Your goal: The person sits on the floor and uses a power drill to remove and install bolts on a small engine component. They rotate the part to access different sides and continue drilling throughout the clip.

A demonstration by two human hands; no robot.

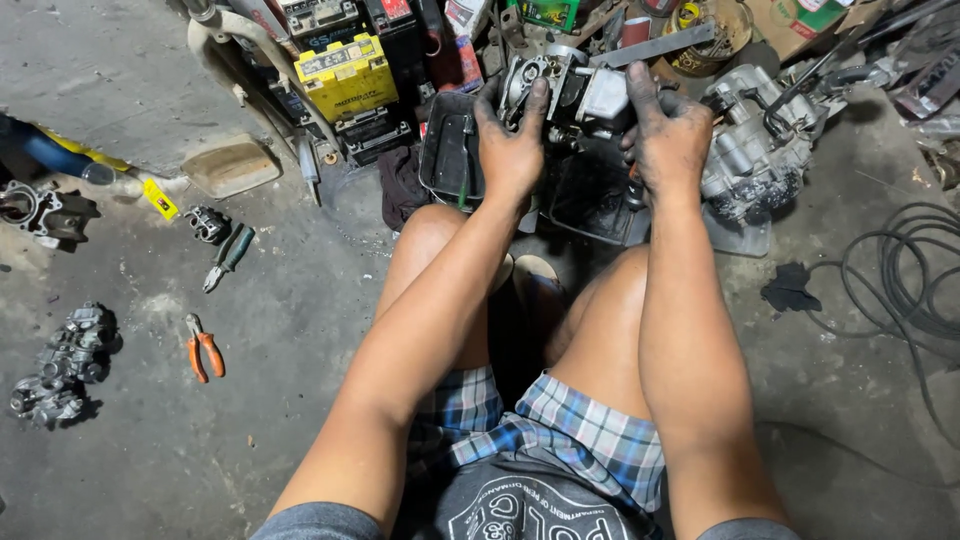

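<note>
Above knees: two hands (590, 135) gripping one carburetor (570, 95) | floor: two pliers (204, 345)

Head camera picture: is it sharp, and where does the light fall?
Head view: mostly sharp, with wide-angle bending at the edges; flat, cool light on the concrete floor; soft shadows under the orange pliers; both grimy hands, left hand and right hand, on the grey carburetor, are crisp.

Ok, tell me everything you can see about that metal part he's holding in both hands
The carburetor-like metal part is a grey, grimy casting with a round opening and small fittings on its left face and a lighter, smoother block on its right. The left hand and right hand, both oil-blackened, grip it from either side, above a black tray, beyond the knees.
</note>
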